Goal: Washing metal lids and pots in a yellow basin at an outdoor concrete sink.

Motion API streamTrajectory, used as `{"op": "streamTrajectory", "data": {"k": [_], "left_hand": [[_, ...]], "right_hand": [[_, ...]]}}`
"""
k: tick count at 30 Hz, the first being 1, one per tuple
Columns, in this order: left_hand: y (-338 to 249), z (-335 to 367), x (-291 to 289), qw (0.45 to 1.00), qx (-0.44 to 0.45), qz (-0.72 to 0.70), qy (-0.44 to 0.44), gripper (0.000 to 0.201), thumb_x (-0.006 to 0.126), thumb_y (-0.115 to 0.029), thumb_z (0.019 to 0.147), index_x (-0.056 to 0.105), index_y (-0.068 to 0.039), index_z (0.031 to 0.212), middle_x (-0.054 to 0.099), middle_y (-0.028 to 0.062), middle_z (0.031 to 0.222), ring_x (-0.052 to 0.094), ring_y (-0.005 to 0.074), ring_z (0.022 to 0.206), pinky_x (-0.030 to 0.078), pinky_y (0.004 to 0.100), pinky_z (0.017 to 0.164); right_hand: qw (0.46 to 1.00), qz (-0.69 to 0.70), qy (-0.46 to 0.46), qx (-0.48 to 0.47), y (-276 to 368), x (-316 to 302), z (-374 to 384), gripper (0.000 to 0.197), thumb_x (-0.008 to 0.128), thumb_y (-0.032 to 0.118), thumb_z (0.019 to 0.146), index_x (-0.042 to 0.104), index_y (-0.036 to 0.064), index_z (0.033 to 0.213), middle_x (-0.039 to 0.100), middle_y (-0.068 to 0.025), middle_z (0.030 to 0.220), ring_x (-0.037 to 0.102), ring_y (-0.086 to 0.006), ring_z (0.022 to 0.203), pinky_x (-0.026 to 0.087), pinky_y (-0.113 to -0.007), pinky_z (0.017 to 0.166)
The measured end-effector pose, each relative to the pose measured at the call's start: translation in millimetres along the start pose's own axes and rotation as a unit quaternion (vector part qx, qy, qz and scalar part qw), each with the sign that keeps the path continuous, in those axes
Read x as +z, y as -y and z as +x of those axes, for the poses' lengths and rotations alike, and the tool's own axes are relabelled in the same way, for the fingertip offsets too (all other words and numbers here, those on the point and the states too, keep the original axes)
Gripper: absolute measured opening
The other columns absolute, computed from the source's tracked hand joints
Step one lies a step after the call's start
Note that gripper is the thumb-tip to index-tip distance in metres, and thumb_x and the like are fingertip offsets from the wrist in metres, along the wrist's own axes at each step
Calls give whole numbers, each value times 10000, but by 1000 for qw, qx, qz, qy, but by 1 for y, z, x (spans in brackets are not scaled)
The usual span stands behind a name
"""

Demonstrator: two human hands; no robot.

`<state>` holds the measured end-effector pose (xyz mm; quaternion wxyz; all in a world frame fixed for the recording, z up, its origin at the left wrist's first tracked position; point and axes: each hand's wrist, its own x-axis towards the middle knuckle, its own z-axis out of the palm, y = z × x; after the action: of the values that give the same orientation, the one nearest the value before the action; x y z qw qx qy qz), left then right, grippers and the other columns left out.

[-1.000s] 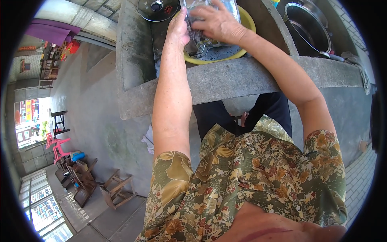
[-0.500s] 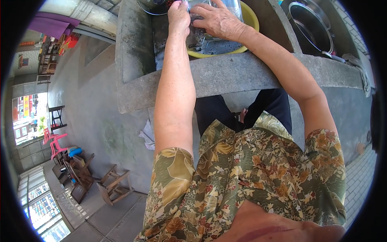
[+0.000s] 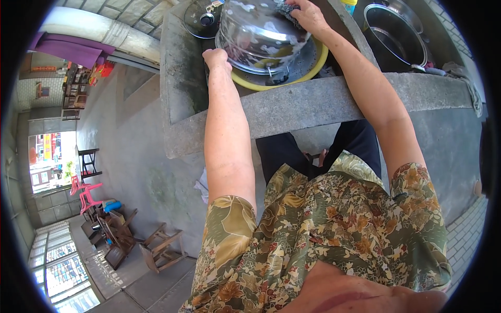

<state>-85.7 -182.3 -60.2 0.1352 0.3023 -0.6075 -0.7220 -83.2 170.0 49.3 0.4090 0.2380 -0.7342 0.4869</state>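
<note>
Shiny steel pot [image 3: 258, 34] lies tilted, soapy, in a yellow basin [image 3: 313, 70].

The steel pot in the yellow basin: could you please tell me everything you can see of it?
The steel pot is large, round and shiny, with stepped rings near its rim and suds on its side. It lies tipped over in the yellow basin inside the stone sink. The left hand steadies its lower edge, while the right hand presses a dark scouring pad against its top. Its inside is hidden.

Grey concrete desk [image 3: 313, 107]; yellow basin [image 3: 308, 73] at centre, dark pot lid [image 3: 201, 21] at ten o'clock, steel pot [image 3: 394, 36] at two o'clock.
</note>
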Motion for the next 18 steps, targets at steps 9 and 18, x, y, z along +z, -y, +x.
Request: {"op": "streamTrajectory", "data": {"k": [9, 18], "left_hand": [[-13, -125, 78, 875, 347, 309, 135, 856, 722, -494, 841, 318, -172, 1524, 344, 250, 1440, 423, 417, 1305, 375, 455, 1092], [-6, -113, 84, 951, 168, 228, 122, 940, 749, -435, 796, 272, -99, 1532, 372, 294, 1453, 445, 433, 1314, 400, 473, 1072]], "right_hand": [[953, -95, 288, 14, -1, 19, -70, 381, 635, 55, 874, 628, 170, 1238, 573, -111, 1310, 553, -339, 1222, 445, -429, 1054], [901, -334, 269, 70, -33, 3, -62, 324, 612, 151, 864, 685, 206, 1175, 603, -110, 1176, 609, -312, 1073, 502, -414, 968]]}}
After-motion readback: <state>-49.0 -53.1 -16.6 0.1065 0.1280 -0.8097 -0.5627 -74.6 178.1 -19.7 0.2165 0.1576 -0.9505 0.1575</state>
